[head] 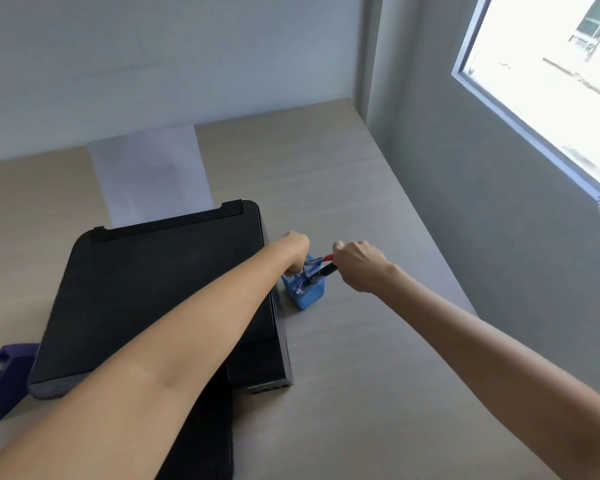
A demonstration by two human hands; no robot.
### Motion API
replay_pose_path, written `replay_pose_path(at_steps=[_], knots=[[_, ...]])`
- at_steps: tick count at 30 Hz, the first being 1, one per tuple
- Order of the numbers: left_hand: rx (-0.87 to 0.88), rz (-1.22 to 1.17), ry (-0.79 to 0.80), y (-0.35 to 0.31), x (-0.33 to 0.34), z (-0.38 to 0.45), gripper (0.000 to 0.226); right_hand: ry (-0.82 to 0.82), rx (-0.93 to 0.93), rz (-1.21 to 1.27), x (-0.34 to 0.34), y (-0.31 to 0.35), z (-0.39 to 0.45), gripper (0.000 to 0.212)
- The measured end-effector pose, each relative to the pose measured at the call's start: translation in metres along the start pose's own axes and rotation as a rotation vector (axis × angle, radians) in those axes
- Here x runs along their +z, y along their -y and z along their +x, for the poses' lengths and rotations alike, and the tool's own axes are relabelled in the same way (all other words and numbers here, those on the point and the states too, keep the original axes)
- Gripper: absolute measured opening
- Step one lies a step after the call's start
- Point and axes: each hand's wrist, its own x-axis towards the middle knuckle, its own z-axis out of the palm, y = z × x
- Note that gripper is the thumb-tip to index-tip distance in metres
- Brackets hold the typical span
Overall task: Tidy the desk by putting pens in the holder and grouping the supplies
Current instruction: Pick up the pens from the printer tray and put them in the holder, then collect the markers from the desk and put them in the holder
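Observation:
A small blue mesh pen holder [307,292] stands on the desk just right of the black printer. My left hand [293,249] reaches over the printer and is closed on pens at the holder's left rim. My right hand [359,263] grips a red pen and a black pen [326,263] whose tips point down-left into the holder's mouth. The lower ends of the pens are hidden inside the holder.
A large black printer [160,296] fills the desk's left-centre. A white sheet of paper [149,171] lies behind it. A dark blue tape dispenser [4,382] sits at the left edge. A wall with a window [551,81] bounds the desk on the right.

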Motion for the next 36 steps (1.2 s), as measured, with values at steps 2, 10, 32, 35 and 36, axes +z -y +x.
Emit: replay_pose_path(at_steps=[2, 10, 32, 35, 36], knots=[[-0.018, -0.014, -0.004, -0.001, 0.002, 0.005, 0.034, 0.026, -0.005, 0.014, -0.008, 0.005, 0.002, 0.024], [0.024, 0.083, -0.101, 0.002, -0.007, 0.0, 0.024, 0.101, -0.068, 0.084, -0.007, 0.019, 0.022, 0.014], [-0.052, -0.806, -0.572, 0.26, 0.061, -0.246, 0.014, -0.25, -0.456, 0.335, -0.06, 0.235, -0.016, 0.017], [-0.166, -0.86, -0.535, 0.32, 0.116, -0.276, 0.005, -0.245, -0.568, 0.369, -0.048, 0.305, -0.028, 0.016], [-0.213, -0.847, -0.509, 0.337, 0.135, -0.285, 0.008, -0.234, -0.608, 0.377, -0.042, 0.329, -0.034, 0.015]])
